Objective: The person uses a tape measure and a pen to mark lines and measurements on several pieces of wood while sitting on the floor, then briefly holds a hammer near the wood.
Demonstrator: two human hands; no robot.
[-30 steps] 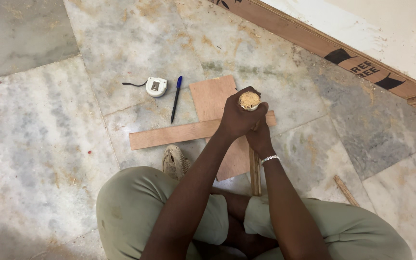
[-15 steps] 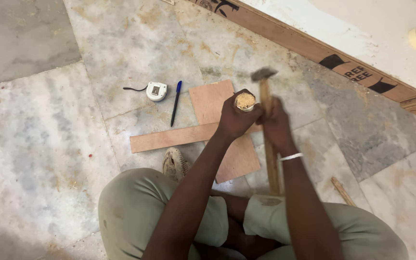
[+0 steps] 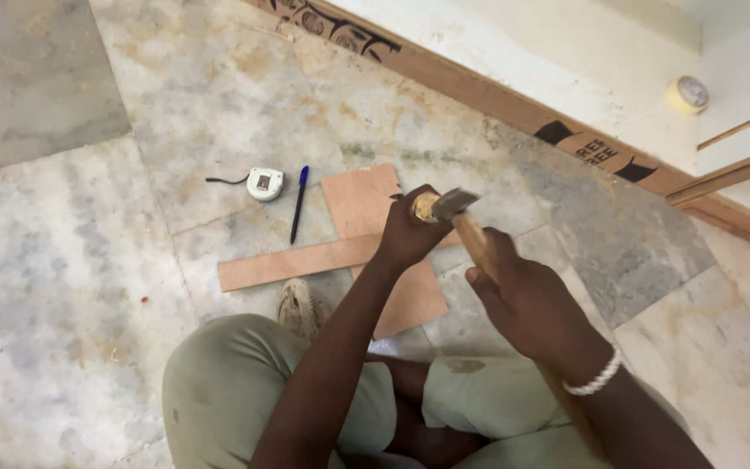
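My left hand [image 3: 408,236] is closed around an upright round wooden piece [image 3: 424,207], and only its pale top end shows above the fist. My right hand [image 3: 523,300] grips the wooden handle of a hammer [image 3: 470,233]. The metal hammer head [image 3: 455,202] rests against the top of the wooden piece. Both hands are over a reddish plywood sheet [image 3: 362,201] on the floor, which a long plywood strip [image 3: 292,263] crosses. I sit cross-legged in olive trousers.
A white tape measure [image 3: 265,183] and a blue pen [image 3: 299,202] lie left of the plywood on the marble floor. My sandalled foot [image 3: 299,304] presses the strip. A long board [image 3: 479,94] lines the wall, with a tape roll [image 3: 687,94] beyond it.
The hammer was lifted above the wooden piece half a second ago and has now come down onto its top. My left hand has kept its grip.
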